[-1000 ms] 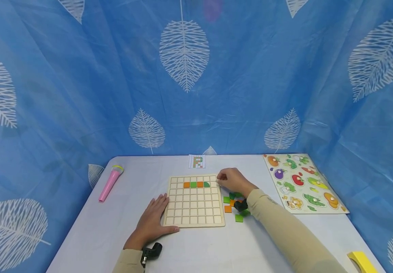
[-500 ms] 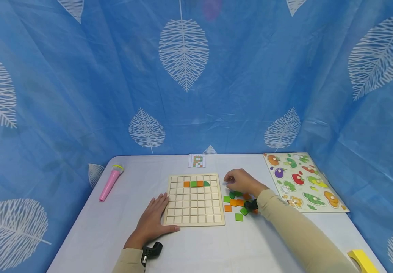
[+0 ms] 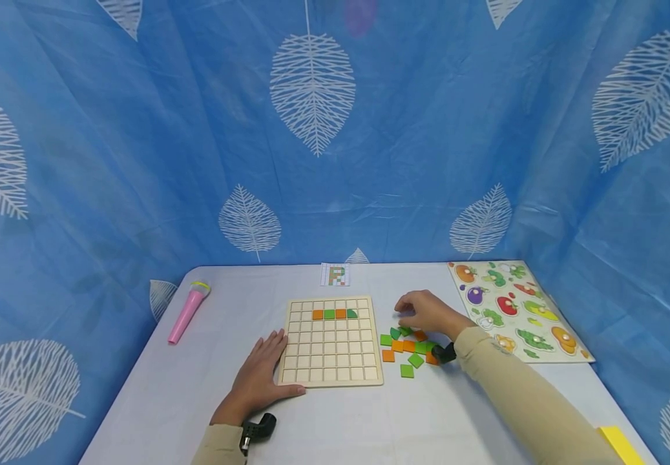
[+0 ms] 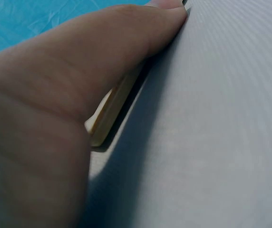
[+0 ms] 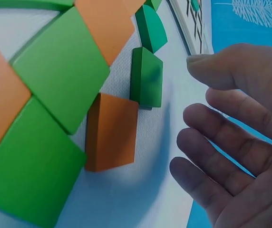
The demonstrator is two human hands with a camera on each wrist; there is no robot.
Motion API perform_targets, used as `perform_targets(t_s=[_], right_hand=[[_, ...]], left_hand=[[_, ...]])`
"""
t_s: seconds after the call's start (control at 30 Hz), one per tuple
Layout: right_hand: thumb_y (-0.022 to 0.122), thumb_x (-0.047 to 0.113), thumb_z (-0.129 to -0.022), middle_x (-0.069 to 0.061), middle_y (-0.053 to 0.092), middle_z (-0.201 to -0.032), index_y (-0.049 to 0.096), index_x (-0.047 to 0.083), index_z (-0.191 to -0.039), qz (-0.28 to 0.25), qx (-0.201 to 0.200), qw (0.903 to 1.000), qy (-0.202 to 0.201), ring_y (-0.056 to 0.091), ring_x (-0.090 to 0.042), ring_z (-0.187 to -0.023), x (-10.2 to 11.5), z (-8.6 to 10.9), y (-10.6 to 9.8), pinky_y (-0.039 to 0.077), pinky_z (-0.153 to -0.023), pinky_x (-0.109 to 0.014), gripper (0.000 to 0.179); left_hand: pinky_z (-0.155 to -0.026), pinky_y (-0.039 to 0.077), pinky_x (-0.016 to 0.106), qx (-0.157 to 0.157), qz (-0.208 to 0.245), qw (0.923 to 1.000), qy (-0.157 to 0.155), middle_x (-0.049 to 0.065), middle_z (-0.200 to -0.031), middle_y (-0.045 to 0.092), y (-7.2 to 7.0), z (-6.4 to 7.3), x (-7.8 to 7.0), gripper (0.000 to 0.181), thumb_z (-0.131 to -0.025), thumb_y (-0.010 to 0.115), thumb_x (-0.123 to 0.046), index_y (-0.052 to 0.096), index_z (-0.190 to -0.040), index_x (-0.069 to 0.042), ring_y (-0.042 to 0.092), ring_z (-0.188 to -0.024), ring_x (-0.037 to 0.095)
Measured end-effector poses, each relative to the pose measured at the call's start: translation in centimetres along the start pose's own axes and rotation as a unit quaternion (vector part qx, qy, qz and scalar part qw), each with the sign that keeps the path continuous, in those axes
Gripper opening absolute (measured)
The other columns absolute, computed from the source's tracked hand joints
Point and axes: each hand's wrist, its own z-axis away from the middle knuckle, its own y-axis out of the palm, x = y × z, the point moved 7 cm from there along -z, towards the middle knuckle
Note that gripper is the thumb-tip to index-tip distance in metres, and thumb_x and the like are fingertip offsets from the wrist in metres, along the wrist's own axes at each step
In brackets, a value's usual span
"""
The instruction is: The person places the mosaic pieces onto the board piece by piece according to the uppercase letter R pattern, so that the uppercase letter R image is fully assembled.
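Observation:
A pale wooden grid board (image 3: pixel 330 355) lies on the white table. Near its top sit an orange tile (image 3: pixel 318 315), a green tile (image 3: pixel 329 314), another orange tile and a dark green rounded piece (image 3: pixel 352 314) in one row. My left hand (image 3: pixel 261 369) rests at the board's left side, its thumb along the lower left corner. To the right of the board, my right hand (image 3: pixel 428 313) hovers with loosely bent fingers and nothing in them. Beside it in the right wrist view are loose green tiles (image 5: pixel 62 71), an orange tile (image 5: pixel 117 133) and a dark green rounded piece (image 5: pixel 152 28).
Behind the board lies a small pattern card (image 3: pixel 335 275). A pink toy microphone (image 3: pixel 188 314) is at the left, a vegetable puzzle board (image 3: pixel 515 310) at the right. Part of a yellow object (image 3: pixel 619 445) shows at the lower right. A blue leaf-print curtain (image 3: pixel 393 161) surrounds the table.
My right hand has drawn away from the board's upper right corner, moving right above the loose tiles and uncovering more of them. My left hand and the row of pieces stay put.

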Motion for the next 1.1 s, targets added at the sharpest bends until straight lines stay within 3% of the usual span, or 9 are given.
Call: perform_targets(t_s=[0.57, 1.1], right_hand=[[0.087, 0.015, -0.088, -0.003, 0.071, -0.118, 0.074, 0.006, -0.124, -0.013, 0.004, 0.9991, 0.040, 0.065, -0.025, -0.111, -0.8, 1.1, -0.6, 0.053, -0.104, -0.048, 0.039], [0.086, 0.011, -0.089, -0.005, 0.071, -0.119, 0.074, 0.004, -0.124, -0.026, 0.006, 0.9991, 0.033, 0.065, -0.027, -0.113, -0.6, 1.3, -0.7, 0.053, -0.105, -0.049, 0.038]], left_hand=[[-0.127, 0.017, 0.051, -0.007, 0.003, 0.9999, 0.007, 0.013, -0.167, 0.036, 0.0, 0.0, 0.1, 0.127, -0.071, 0.074, -0.086, 0.042, -0.160, -0.001, 0.025, -0.156, 0.030], [-0.127, 0.015, 0.049, 0.000, -0.002, 1.0000, 0.001, 0.010, -0.168, 0.035, 0.1, -0.1, 0.2, 0.129, -0.070, 0.070, -0.090, 0.041, -0.161, -0.003, 0.023, -0.157, 0.028]])
